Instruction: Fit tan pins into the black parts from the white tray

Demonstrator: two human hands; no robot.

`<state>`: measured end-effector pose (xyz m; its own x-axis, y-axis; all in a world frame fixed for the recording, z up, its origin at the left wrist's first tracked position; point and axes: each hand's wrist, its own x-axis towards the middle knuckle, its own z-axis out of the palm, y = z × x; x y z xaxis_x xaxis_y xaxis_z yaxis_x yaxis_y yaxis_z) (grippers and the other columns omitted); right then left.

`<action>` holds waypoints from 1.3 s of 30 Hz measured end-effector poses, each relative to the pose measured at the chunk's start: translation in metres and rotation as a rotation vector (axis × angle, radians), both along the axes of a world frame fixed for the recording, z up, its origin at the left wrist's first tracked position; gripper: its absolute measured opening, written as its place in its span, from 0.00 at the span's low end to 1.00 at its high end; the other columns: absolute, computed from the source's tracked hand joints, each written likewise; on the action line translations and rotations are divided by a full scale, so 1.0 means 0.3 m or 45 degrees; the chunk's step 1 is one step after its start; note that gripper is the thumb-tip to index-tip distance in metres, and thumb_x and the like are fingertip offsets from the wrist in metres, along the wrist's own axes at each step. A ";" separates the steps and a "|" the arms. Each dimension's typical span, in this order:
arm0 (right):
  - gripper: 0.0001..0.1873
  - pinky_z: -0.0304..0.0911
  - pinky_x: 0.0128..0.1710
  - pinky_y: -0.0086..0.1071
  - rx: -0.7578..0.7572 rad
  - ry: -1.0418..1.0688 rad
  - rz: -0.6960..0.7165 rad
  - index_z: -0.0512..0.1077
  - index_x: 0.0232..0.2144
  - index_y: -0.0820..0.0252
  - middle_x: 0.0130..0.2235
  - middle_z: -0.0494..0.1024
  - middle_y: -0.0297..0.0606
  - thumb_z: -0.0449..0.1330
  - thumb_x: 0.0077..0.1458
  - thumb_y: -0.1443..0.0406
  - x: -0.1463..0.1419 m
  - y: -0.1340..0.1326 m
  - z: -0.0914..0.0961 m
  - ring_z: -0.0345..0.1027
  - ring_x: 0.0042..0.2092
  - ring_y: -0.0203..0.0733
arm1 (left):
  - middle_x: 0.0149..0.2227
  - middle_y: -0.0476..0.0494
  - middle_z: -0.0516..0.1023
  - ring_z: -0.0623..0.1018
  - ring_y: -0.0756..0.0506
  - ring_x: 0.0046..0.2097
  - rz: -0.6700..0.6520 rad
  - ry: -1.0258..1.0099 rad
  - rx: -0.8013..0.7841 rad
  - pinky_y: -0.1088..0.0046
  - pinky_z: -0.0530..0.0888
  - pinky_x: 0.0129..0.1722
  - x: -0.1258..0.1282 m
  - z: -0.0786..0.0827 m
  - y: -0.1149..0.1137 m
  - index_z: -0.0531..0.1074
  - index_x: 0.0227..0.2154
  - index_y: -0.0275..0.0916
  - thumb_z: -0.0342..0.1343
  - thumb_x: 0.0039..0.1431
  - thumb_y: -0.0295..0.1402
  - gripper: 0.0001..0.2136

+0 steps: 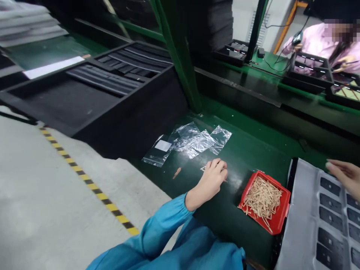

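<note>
My left hand (213, 175) is low over the green tabletop, its fingers curled down and closed. Their tips are hidden, so I cannot make out what they hold; small pale strips (203, 168) show beside them. At the right edge, my right hand (346, 175) is partly cut off by the frame. Its fingers stretch out over a grey tray (302, 202) with flat black parts (330, 208) in its pockets, and nothing shows in them. Between my hands stands a red open container (281, 221) heaped with thin tan strips (263, 198).
Clear plastic bags (201, 140) lie beyond my left hand, near a tan scrap (177, 173). A large black bin (135, 123) with dark foam strips stands at left. A green post (180, 56) rises behind the bags. Across the bench sits a person in pink (315, 41).
</note>
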<state>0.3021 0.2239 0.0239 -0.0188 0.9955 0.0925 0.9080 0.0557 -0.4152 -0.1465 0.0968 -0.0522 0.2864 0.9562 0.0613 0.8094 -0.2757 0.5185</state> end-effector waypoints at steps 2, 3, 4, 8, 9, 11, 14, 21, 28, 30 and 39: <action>0.19 0.72 0.27 0.27 -0.092 0.068 -0.003 0.82 0.44 0.46 0.37 0.87 0.38 0.62 0.61 0.45 -0.108 -0.201 0.019 0.83 0.32 0.42 | 0.49 0.36 0.76 0.69 0.35 0.58 -0.077 -0.052 -0.027 0.54 0.65 0.53 -0.001 0.026 0.008 0.70 0.35 0.38 0.48 0.64 0.14 0.13; 0.19 0.74 0.27 0.27 -0.122 0.173 0.163 0.82 0.45 0.45 0.38 0.88 0.36 0.65 0.59 0.44 -0.195 -0.299 0.023 0.83 0.32 0.42 | 0.48 0.38 0.76 0.69 0.37 0.57 -0.122 -0.087 -0.042 0.55 0.65 0.53 -0.002 0.043 0.010 0.70 0.35 0.38 0.47 0.65 0.14 0.13; 0.17 0.74 0.25 0.25 -0.087 0.301 0.340 0.82 0.43 0.45 0.37 0.87 0.35 0.65 0.60 0.46 -0.295 -0.387 0.022 0.83 0.30 0.41 | 0.46 0.40 0.77 0.70 0.38 0.55 -0.163 -0.126 -0.057 0.57 0.65 0.53 -0.003 0.061 0.012 0.69 0.35 0.39 0.47 0.66 0.15 0.13; 0.10 0.76 0.34 0.21 -0.051 0.606 0.585 0.77 0.49 0.51 0.38 0.86 0.34 0.58 0.70 0.59 -0.664 -0.605 -0.038 0.81 0.33 0.34 | 0.37 0.45 0.76 0.72 0.42 0.44 -0.197 -0.291 -0.119 0.60 0.65 0.48 -0.015 0.117 0.010 0.68 0.33 0.39 0.45 0.67 0.17 0.13; 0.11 0.76 0.34 0.21 -0.094 0.655 0.585 0.77 0.48 0.52 0.36 0.85 0.34 0.57 0.71 0.59 -0.723 -0.627 -0.061 0.81 0.32 0.34 | 0.35 0.45 0.75 0.72 0.43 0.42 -0.168 -0.342 -0.136 0.61 0.65 0.47 -0.021 0.124 0.005 0.68 0.32 0.39 0.45 0.66 0.17 0.13; 0.13 0.75 0.32 0.22 -0.224 0.753 0.519 0.77 0.48 0.55 0.34 0.83 0.34 0.55 0.71 0.58 -0.797 -0.648 -0.107 0.78 0.29 0.33 | 0.33 0.47 0.75 0.72 0.44 0.38 -0.102 -0.474 -0.183 0.64 0.67 0.44 -0.032 0.135 -0.011 0.68 0.31 0.39 0.47 0.65 0.18 0.11; 0.16 0.70 0.25 0.22 -0.431 0.927 0.349 0.75 0.50 0.55 0.33 0.80 0.34 0.55 0.71 0.54 -0.841 -0.650 -0.155 0.73 0.25 0.31 | 0.32 0.48 0.76 0.75 0.46 0.36 -0.042 -0.706 -0.290 0.69 0.70 0.39 -0.038 0.151 -0.043 0.70 0.32 0.39 0.51 0.64 0.22 0.08; 0.18 0.67 0.28 0.24 -0.805 1.093 0.306 0.73 0.42 0.55 0.32 0.78 0.33 0.55 0.69 0.49 -0.858 -0.634 -0.144 0.71 0.25 0.31 | 0.32 0.47 0.78 0.77 0.48 0.34 0.130 -1.105 -0.483 0.73 0.73 0.36 0.010 0.187 -0.102 0.75 0.33 0.37 0.56 0.65 0.28 0.05; 0.20 0.64 0.28 0.25 -0.807 1.142 0.278 0.75 0.39 0.57 0.32 0.80 0.35 0.56 0.68 0.48 -0.855 -0.639 -0.132 0.70 0.26 0.31 | 0.33 0.47 0.78 0.77 0.49 0.35 0.351 -1.375 -0.523 0.75 0.74 0.38 0.037 0.183 -0.123 0.76 0.35 0.37 0.61 0.66 0.31 0.04; 0.20 0.63 0.28 0.25 -0.826 1.197 0.252 0.75 0.40 0.58 0.33 0.81 0.36 0.57 0.67 0.48 -0.853 -0.647 -0.132 0.71 0.27 0.31 | 0.33 0.48 0.78 0.77 0.50 0.35 0.399 -1.442 -0.502 0.76 0.74 0.38 0.041 0.174 -0.127 0.76 0.35 0.37 0.61 0.66 0.31 0.04; 0.19 0.54 0.21 0.19 -1.245 2.082 0.092 0.77 0.40 0.61 0.28 0.78 0.33 0.65 0.64 0.50 -0.851 -0.654 -0.135 0.63 0.22 0.25 | 0.32 0.49 0.79 0.77 0.50 0.34 0.323 -1.727 -0.426 0.76 0.74 0.37 0.066 0.128 -0.151 0.76 0.38 0.39 0.64 0.67 0.33 0.04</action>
<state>0.0467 0.0278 -0.0165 -0.5456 0.7047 -0.4536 -0.3418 -0.6813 -0.6473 -0.1267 0.0516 -0.0138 0.0105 0.9958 -0.0907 -0.3523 0.0885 0.9317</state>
